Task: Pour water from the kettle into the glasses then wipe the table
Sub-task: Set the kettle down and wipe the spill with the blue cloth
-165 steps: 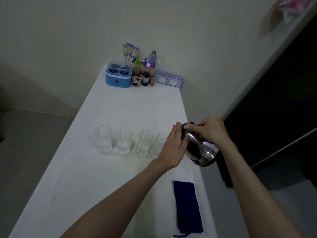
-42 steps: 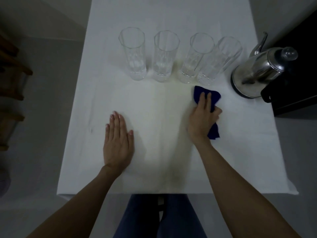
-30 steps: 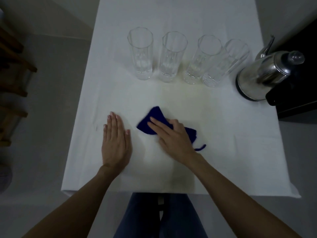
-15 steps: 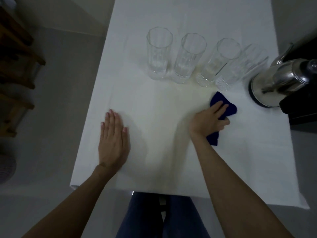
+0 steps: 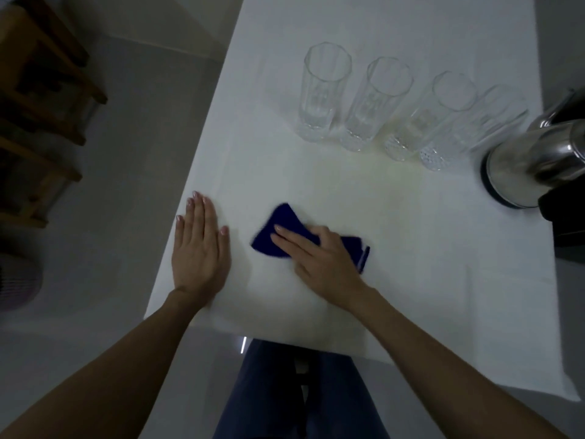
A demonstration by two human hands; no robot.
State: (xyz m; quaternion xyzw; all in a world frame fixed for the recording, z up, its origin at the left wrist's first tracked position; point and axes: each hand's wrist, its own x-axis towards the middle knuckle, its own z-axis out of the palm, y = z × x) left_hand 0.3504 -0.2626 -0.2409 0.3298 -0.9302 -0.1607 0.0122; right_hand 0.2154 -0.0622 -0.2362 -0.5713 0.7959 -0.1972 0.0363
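Under your right hand (image 5: 319, 261), a dark blue cloth (image 5: 278, 228) lies bunched on the white tabletop (image 5: 411, 264); the fingers (image 5: 286, 240) are stretched nearly flat and press down on it rather than gripping it, with cloth showing beyond the fingertips and again on the wrist side. Its edges are blurred. Just left of those fingers, your left hand (image 5: 199, 248) rests palm down on the tabletop, fingers straight and close together, holding nothing, near the left edge. Well ahead of both sets of fingertips stands a row of four clear glasses: first glass (image 5: 321, 96), second glass (image 5: 373, 106), third glass (image 5: 424, 118) and fourth glass (image 5: 465, 128), each just beside the next, the last two seeming to touch. How much water they hold cannot be told. A faint yellowish patch (image 5: 357, 185) marks the tabletop between the glasses and your right fingers. Far right of the fingers, beyond the fourth glass, the steel kettle (image 5: 535, 166) sits upright on the tabletop, partly cut off by the frame. Below the near edge, dark blue trousers (image 5: 294, 394) are visible.
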